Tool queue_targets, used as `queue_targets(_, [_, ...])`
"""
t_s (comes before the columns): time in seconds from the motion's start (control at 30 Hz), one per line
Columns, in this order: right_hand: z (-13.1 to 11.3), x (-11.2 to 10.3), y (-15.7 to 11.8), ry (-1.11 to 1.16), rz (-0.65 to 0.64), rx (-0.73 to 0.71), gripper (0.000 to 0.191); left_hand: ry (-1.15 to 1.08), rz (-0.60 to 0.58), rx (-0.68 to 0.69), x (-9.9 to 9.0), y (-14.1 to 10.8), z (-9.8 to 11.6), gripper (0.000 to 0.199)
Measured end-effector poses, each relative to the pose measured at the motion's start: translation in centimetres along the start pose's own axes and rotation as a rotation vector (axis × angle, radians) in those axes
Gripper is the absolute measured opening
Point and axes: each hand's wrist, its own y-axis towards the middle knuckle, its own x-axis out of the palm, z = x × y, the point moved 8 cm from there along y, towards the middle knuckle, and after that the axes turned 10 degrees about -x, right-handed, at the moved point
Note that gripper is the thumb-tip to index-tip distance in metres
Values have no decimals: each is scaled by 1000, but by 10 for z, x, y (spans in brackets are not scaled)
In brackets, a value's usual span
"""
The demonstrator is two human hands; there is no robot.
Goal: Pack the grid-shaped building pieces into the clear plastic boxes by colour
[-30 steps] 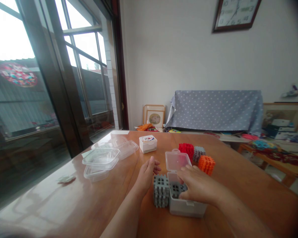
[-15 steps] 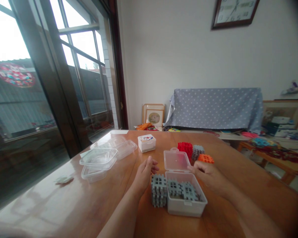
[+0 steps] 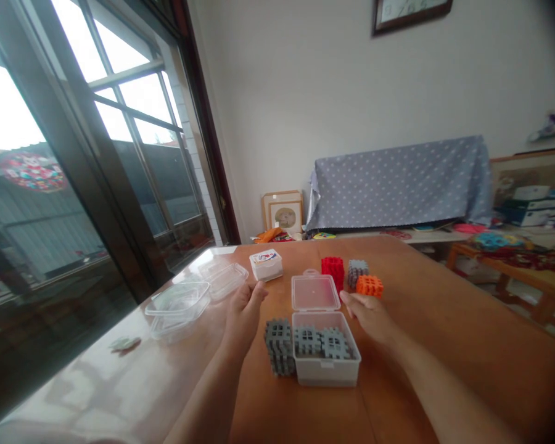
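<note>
A clear plastic box [image 3: 328,372] with its lid [image 3: 315,292] folded back holds grey lattice pieces [image 3: 335,343]. Against its left side stands a stack of grey pieces [image 3: 280,346]. My left hand [image 3: 244,314] hovers left of the lid, fingers curled, and whether it holds anything is hidden. Just right of the lid is my right hand [image 3: 367,316], its thumb and fingers close together near the lid's edge; what lies between them cannot be made out. Behind the lid are red pieces [image 3: 333,271], a grey stack [image 3: 357,271] and an orange stack [image 3: 370,285].
A white box with a printed top [image 3: 266,265] stands behind my left hand. Clear plastic containers [image 3: 178,308] lie at the left, with a small pale item [image 3: 125,344] nearer the table's left edge. The wooden table [image 3: 268,407] reaches toward a cloth-covered object [image 3: 402,185].
The view has shifted and tilted. My left hand has moved left, away from the grey stack, toward the white box. My right hand remains near the lid's right edge.
</note>
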Motion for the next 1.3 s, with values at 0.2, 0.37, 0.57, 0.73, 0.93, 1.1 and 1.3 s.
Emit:
queue_targets(0.2, [7,0,2,-8,108,-15,55,436,-336,262,46,-61,98,21])
queue_targets(0.37, [15,-14,3,-17,231,-14,56,739,-746,423,98,-122,125,24])
queue_targets(0.57, [15,-18,2,-4,275,-35,56,955,-825,386,127,-123,98,28])
queue_targets(0.73, [15,-14,2,9,264,-32,53,1019,-829,321,132,-119,84,26])
queue_targets(0.93, [16,-9,2,-6,250,-32,52,1075,-802,347,136,-118,86,21])
queue_targets(1.1, [18,-10,1,-32,254,-22,53,1063,-771,357,137,-115,82,21])
queue_targets(1.3, [20,-12,2,-52,260,-8,53,932,-723,377,128,-115,100,27])
